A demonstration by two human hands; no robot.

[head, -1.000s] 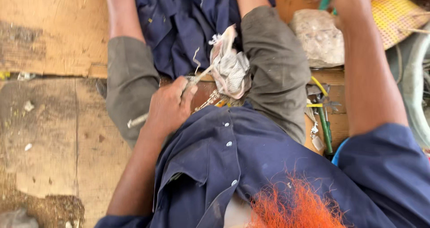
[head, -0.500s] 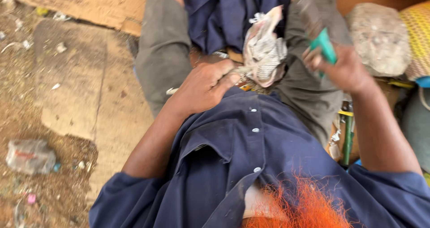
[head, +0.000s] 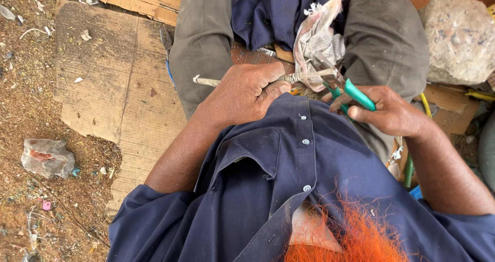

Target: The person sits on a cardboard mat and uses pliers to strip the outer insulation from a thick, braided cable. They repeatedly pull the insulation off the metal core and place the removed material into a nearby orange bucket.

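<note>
Cable, thin and wrapped in a pale, braided-looking sheath, lies crosswise over your lap, and everything here is easiest placed from it. Its frayed end pokes out past your left hand toward your left thigh, while the other end runs toward the crumpled, stained rag that stands just beyond it between your knees. Near the rag the sheath looks stripped, with thin bare strands showing.

Your left hand is clamped around the middle of the cable: fingers curled fully over it, thumb pressed along the top, no gap visible. Your right hand sits at the cable's stripped end, wrapped around the green handles of the pliers. The fingers are closed on the handles, which stand only slightly apart. The metal nose of the pliers meets the cable just below the rag; whether it bites the strands or only touches them you cannot tell from this view.

Beyond the cable, dark blue cloth lies between your legs. To the cable's right, past your right knee, rests a large pale stone. To its left, a sheet of worn cardboard covers the dirt, and a smaller reddish stone lies well apart from the cable beyond the cardboard's edge.
</note>
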